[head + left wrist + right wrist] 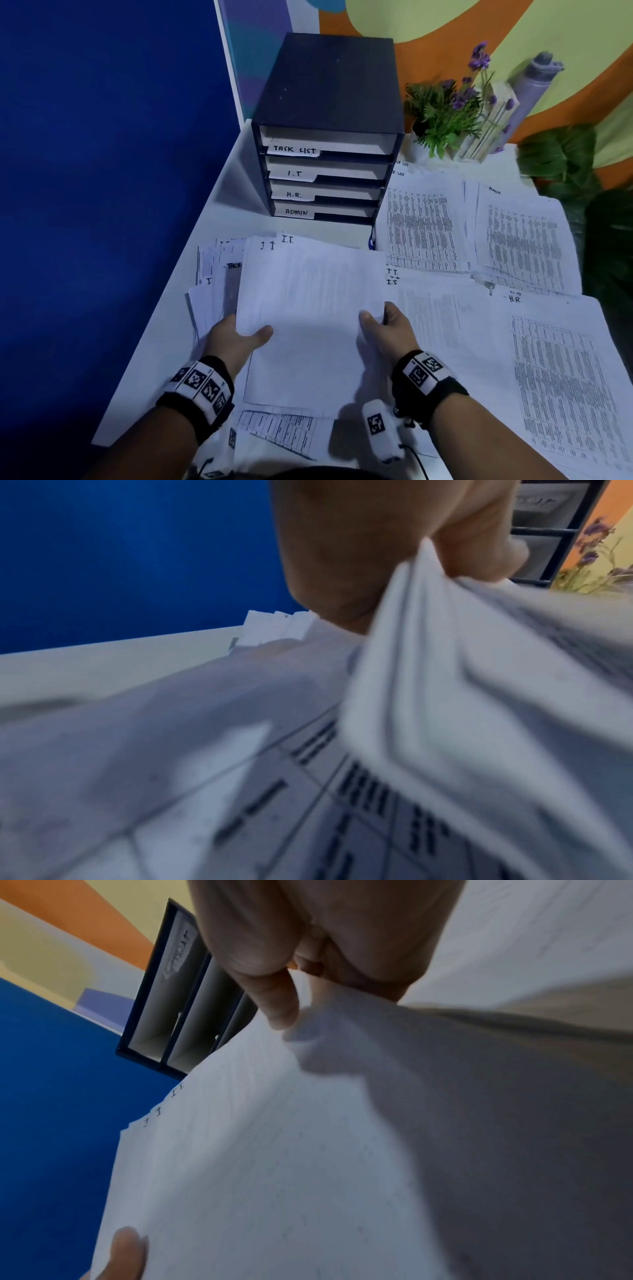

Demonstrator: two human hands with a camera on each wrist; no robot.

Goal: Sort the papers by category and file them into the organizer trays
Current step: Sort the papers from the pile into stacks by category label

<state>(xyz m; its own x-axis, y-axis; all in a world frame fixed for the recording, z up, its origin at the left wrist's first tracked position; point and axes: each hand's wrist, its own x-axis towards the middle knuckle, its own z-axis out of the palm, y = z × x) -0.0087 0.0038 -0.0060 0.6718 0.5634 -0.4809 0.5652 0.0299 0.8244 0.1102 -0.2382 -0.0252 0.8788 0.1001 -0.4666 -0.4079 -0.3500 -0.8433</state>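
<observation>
A bundle of papers (310, 301) marked "I.T." is held above the table (236, 226), in front of the organizer (325, 137). Its left edge is pinched by the left hand (236, 337), thumb on top. Its right edge is pinched by the right hand (390, 329); both grips are closed on the bundle. Other papers (527, 240) are spread over the table at the right.

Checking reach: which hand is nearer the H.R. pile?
Right. The right hand grips the I.T. stack beside the H.R. pile; the left hand grips its far edge.
</observation>
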